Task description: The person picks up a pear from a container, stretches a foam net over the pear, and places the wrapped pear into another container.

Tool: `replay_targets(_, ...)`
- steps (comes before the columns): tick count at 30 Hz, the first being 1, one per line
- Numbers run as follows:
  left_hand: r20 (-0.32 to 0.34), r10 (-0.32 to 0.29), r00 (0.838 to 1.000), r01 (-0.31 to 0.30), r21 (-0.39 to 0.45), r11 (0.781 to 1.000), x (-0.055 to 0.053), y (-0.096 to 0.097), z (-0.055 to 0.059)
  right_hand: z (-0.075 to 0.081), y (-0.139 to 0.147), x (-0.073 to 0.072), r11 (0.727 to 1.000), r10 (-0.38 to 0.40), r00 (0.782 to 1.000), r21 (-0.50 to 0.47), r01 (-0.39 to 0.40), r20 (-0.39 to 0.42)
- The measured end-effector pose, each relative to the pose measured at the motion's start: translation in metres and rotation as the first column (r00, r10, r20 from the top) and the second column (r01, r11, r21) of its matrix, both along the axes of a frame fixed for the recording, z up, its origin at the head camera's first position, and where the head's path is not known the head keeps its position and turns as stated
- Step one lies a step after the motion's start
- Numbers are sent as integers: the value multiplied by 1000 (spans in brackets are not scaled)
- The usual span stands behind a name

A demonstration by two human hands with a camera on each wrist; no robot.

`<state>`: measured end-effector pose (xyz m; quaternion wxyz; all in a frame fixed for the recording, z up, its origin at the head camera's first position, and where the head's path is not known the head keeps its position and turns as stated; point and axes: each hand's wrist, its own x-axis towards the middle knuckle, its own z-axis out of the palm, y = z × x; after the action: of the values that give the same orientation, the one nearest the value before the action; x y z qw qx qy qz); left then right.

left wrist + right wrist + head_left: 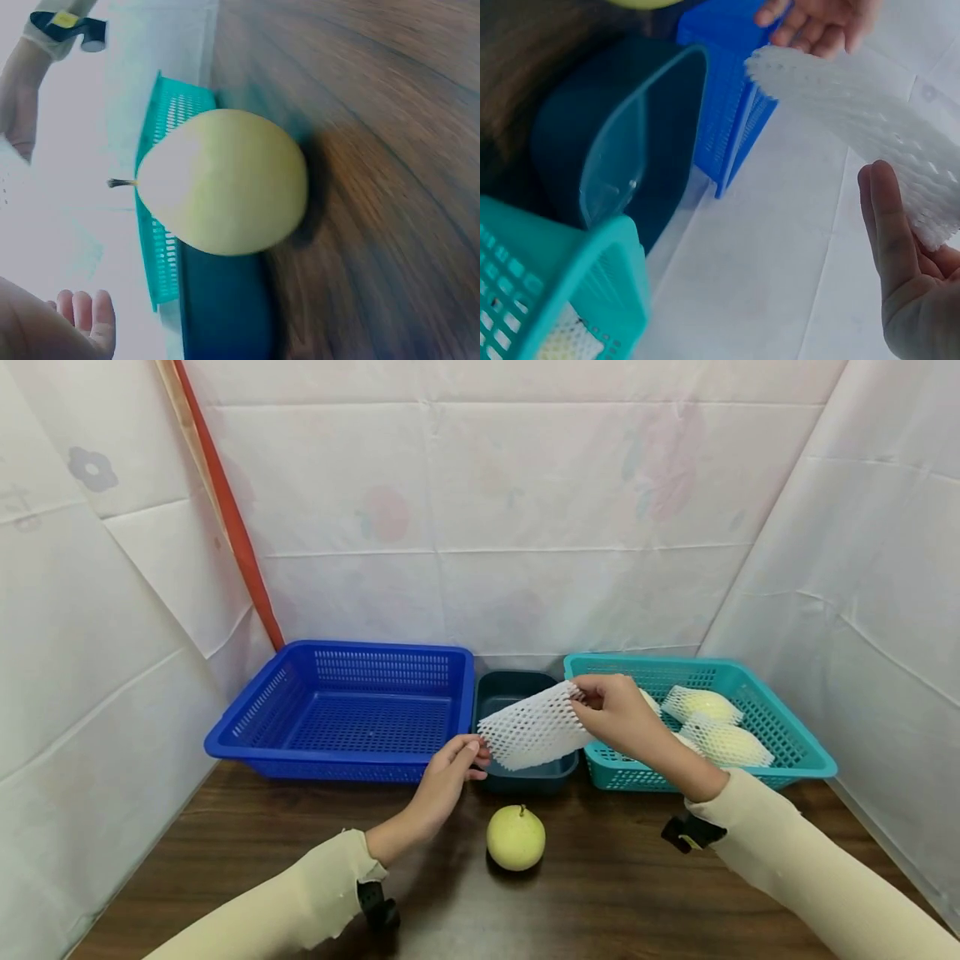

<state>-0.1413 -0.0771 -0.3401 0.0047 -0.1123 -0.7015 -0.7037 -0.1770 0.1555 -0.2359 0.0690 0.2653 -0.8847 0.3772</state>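
Observation:
A white foam fruit net (534, 727) hangs slanted above the dark teal bin, flattened and with nothing visible inside. My right hand (618, 714) pinches its upper right end between thumb and fingers, as the right wrist view (922, 277) also shows. At the lower left end of the net is my left hand (447, 772), its loosely bent fingertips right at the edge. On the table below, a bare yellow-green pear (516, 837) stands with its stem up; it looms large in the left wrist view.
A blue basket (341, 768) stands at the left, with a dark teal bin (555, 777) beside it. In the turquoise basket (795, 727) at the right lie several netted pears (723, 745). White cloth (487, 527) hangs behind and at both sides of the wooden table (600, 893).

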Motion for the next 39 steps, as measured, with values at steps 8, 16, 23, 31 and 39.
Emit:
replay_targets(8,116,-39,992,10,241,971,-3,5,4,-13,6,3,990,7,993,-142,11,121)
replay_targets(16,144,-78,986,18,380,925,-7,11,0,-24,1,6,973,65,977,-231,-16,204)
replay_targets(23,218,-135,967,0,528,849,-12,14,4,-25,0,12,904,203,917,-425,-40,344)
replay_targets(31,224,-257,940,58,638,768,-12,21,15,-46,-9,5,844,305,791,-536,34,531)
replay_targets(39,192,-326,925,156,592,791,-9,28,20,-63,-26,12,818,458,628,-575,-19,630)
